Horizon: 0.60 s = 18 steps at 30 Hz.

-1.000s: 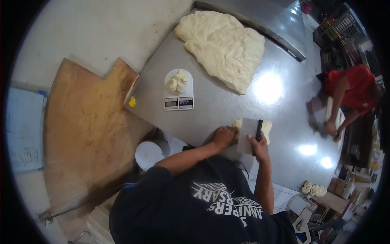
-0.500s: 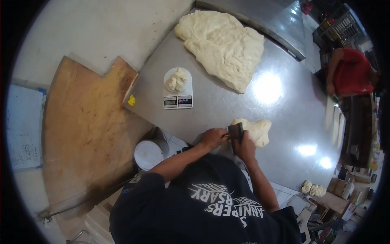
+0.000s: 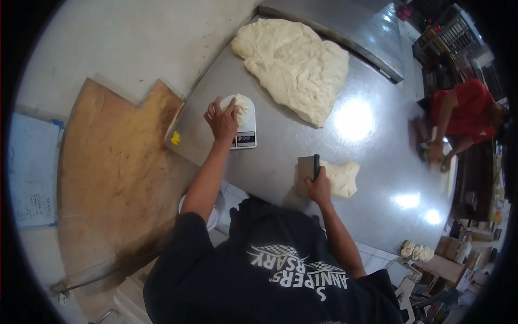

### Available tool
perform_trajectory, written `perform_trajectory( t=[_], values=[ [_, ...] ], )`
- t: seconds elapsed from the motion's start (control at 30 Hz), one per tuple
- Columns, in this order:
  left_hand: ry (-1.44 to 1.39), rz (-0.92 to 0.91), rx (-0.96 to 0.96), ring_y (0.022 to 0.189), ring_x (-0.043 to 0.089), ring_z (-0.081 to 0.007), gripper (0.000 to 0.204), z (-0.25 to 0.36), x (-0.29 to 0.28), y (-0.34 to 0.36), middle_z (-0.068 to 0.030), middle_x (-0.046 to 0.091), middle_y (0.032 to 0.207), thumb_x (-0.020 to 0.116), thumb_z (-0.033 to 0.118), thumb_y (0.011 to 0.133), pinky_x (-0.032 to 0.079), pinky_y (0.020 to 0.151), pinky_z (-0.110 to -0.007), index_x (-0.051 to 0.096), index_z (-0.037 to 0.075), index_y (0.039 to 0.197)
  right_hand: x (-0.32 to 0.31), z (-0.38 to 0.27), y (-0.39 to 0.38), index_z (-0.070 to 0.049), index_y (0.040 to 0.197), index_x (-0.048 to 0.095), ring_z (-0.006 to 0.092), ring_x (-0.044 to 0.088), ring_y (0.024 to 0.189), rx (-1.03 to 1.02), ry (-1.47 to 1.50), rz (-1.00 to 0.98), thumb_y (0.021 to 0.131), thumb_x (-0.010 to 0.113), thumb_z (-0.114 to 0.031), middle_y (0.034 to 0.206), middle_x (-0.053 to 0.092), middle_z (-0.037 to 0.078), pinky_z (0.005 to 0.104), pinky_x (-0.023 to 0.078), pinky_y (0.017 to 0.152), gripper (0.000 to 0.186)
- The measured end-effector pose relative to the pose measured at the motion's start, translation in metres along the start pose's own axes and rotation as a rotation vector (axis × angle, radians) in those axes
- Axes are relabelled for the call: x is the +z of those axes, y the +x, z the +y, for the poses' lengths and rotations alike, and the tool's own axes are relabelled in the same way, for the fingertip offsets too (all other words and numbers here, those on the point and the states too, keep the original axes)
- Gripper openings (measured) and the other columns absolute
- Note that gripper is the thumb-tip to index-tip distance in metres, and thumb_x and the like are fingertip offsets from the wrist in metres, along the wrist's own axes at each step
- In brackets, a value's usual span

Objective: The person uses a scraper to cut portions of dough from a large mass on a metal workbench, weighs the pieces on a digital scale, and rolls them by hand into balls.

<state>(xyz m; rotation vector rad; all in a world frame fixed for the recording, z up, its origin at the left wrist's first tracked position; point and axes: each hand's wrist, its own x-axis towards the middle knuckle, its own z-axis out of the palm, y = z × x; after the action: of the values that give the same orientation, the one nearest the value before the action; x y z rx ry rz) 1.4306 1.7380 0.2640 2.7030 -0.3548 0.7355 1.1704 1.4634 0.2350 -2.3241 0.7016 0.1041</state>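
My left hand [image 3: 220, 120] rests over the white digital scale [image 3: 245, 139], fingers curved and apart, touching the left side of the dough lump [image 3: 243, 108] on its platform. Whether a small piece lies under those fingers I cannot tell. My right hand [image 3: 319, 186] grips the black handle of a metal dough scraper [image 3: 306, 167], upright at the left end of a smaller dough piece [image 3: 339, 178]. A large, spread-out mass of dough [image 3: 291, 67] lies beyond them on the steel table [image 3: 377, 162].
A person in red [image 3: 464, 110] works at the table's right side, hands blurred. Several dough pieces [image 3: 415, 251] sit at the lower right edge. A wooden board [image 3: 108, 178] is on the left; a white bucket [image 3: 213, 213] stands below the table, partly hidden by my arm.
My left hand has moved up and left from the smaller dough piece to the scale. My right hand's scraper has shifted left. The person in red bent away, then leaned back in.
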Motion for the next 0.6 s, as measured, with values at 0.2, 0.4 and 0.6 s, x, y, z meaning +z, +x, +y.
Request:
perform_trajectory(
  t=[0.2, 0.4, 0.6],
  values=[
    [-0.563, -0.415, 0.105, 0.103, 0.065, -0.0416, 0.028, 0.074, 0.029, -0.088, -0.0194, 0.070, 0.106, 0.063, 0.023, 0.094, 0.049, 0.097, -0.054, 0.071, 0.009, 0.116, -0.043, -0.002, -0.013, 0.003, 0.125, 0.059, 0.0206, 0.069, 0.094, 0.236, 0.809, -0.135, 0.088, 0.082, -0.020, 0.107, 0.071, 0.014, 0.0356, 0.057, 0.083, 0.049],
    [-0.771, -0.766, 0.146, 0.092, 0.069, -0.0397, 0.026, 0.187, 0.005, -0.153, -0.0186, 0.072, 0.100, 0.072, 0.023, 0.090, 0.056, 0.081, -0.047, 0.072, 0.004, 0.108, -0.067, 0.005, -0.027, 0.002, 0.121, 0.058, 0.0210, 0.069, 0.092, 0.199, 0.730, 0.056, 0.090, 0.080, -0.018, 0.107, 0.071, 0.015, 0.0349, 0.057, 0.082, 0.043],
    [-0.917, -0.764, 0.106, 0.084, 0.069, -0.0401, 0.020, 0.172, 0.018, -0.164, -0.0206, 0.070, 0.090, 0.072, 0.021, 0.090, 0.055, 0.076, -0.047, 0.074, 0.003, 0.099, -0.064, 0.010, -0.032, 0.004, 0.113, 0.057, 0.0262, 0.071, 0.088, 0.014, 0.376, 0.049, 0.088, 0.079, -0.016, 0.099, 0.072, 0.020, 0.0396, 0.057, 0.079, 0.039]
  ],
)
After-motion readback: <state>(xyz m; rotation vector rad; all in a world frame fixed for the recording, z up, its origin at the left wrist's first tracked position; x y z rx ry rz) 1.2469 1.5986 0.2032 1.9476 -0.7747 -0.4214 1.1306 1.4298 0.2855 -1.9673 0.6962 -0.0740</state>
